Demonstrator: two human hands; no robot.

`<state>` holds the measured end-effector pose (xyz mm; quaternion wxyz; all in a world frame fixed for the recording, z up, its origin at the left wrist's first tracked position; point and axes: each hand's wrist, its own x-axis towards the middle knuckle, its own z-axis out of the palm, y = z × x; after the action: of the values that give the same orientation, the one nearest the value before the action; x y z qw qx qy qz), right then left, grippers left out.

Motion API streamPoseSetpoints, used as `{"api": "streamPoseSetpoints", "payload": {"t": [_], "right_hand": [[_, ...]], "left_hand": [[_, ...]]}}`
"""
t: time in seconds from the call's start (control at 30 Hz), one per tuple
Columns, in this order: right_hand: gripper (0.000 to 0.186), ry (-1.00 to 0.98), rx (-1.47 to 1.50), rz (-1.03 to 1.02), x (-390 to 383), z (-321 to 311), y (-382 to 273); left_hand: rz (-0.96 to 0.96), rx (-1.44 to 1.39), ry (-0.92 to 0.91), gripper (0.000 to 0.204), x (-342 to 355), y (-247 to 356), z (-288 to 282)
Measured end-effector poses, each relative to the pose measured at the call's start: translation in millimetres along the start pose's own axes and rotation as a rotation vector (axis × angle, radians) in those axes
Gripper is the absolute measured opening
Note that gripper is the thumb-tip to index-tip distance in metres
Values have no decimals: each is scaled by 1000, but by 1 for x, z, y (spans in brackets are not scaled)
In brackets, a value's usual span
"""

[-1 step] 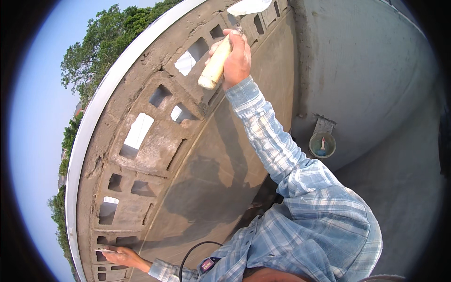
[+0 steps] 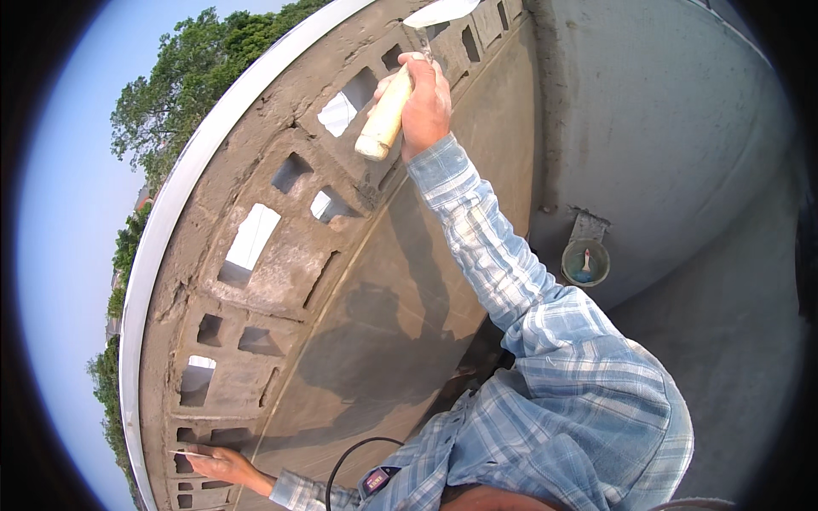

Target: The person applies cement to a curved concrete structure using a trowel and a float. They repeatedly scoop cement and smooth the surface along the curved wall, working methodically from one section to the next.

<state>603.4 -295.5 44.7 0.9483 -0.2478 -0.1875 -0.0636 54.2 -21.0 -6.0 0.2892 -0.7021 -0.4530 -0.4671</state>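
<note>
The trowel (image 2: 386, 121), clasped in your right grip (image 2: 428, 106), was in front of the pierced wall (image 2: 277, 272). Your left grip (image 2: 220, 467), farther along by small openings, pinched a thin pale piece (image 2: 188, 453). To the right, a brush (image 2: 586, 261) sat in a bucket (image 2: 604, 271).

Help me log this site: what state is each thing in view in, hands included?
Right hand: closed around the handle of the trowel.
Trowel: held, pale blade toward the picture's top.
Left hand: holding a thin pale object, kind unclear.
Bucket: open-topped.
Brush: inside the bucket.
Block wall: pierced by openings.
</note>
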Motion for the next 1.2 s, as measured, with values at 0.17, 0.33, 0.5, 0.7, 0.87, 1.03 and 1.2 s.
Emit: {"api": "streamPoseSetpoints", "payload": {"t": [0.17,0.33,0.5,0.7,0.87,1.03,1.2], "right_hand": [[31,29,34,-193,-1,11,-3],[37,-1,-151,-136,8,4,12],[32,127,-32,-280,5,14,3],[31,76,-23,-234,3,13,-5],[34,-8,-93,-19,15,4,10],[34,-12,-114,16,25,-1,12],[31,171,3,-313,0,23,-7]], "left_hand": [[217,-54,-156,45,-2,-28,-16],[170,-14,-302,47,9,-28,-28],[29,-32,-399,47,17,-16,-33],[3,-32,-444,47,21,-4,-43],[28,-19,-392,45,18,-8,-36],[50,-30,-375,44,18,1,-37],[64,-49,-361,44,15,-10,-38]]}}
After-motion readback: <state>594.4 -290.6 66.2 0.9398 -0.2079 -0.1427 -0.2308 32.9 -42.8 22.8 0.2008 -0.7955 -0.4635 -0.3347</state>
